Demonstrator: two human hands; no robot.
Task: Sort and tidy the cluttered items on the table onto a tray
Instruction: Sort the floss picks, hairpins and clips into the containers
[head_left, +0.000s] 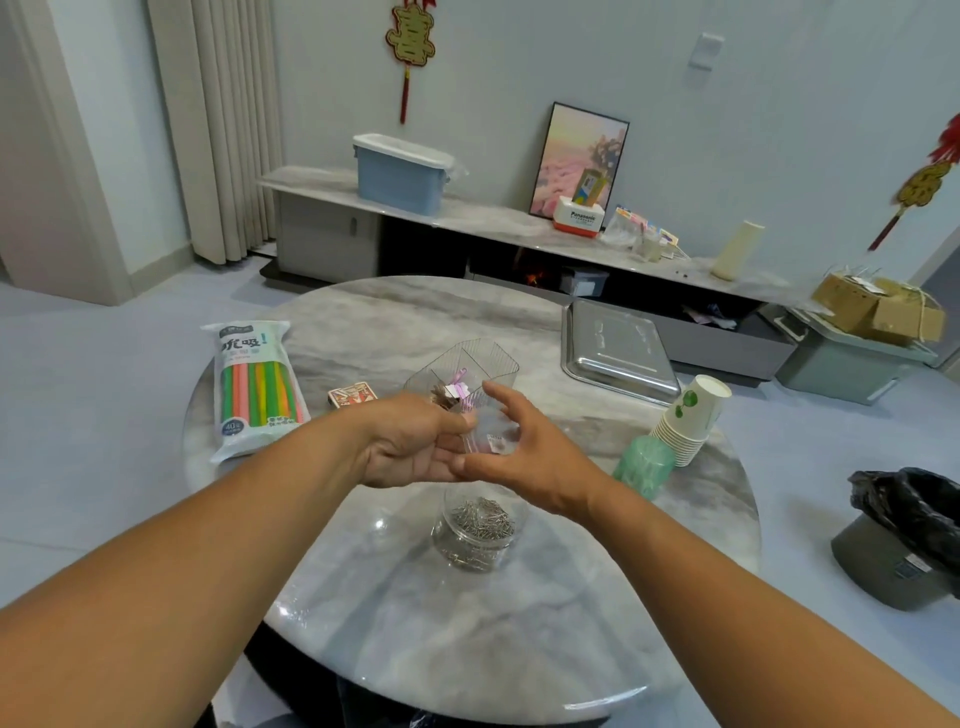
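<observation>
A small clear plastic bag (491, 441) was held in the air between both hands, above the round grey marble desk (467, 623) and in front of the clear ribbed plastic box (467, 366). Left hand (410, 447) fingers were pinched on its left edge; right hand (524, 447) fingers were spread wide, cupped at the bag, contact not clear. Bag judged very light, limp, slippery film; best pinched at the top edge, not the body. Open round clear jar of silver paperclips (478, 525) below judged rigid, spillable; to be taken round the wall, kept upright. Steel rectangular tray (618, 343) lay well apart, far right
</observation>
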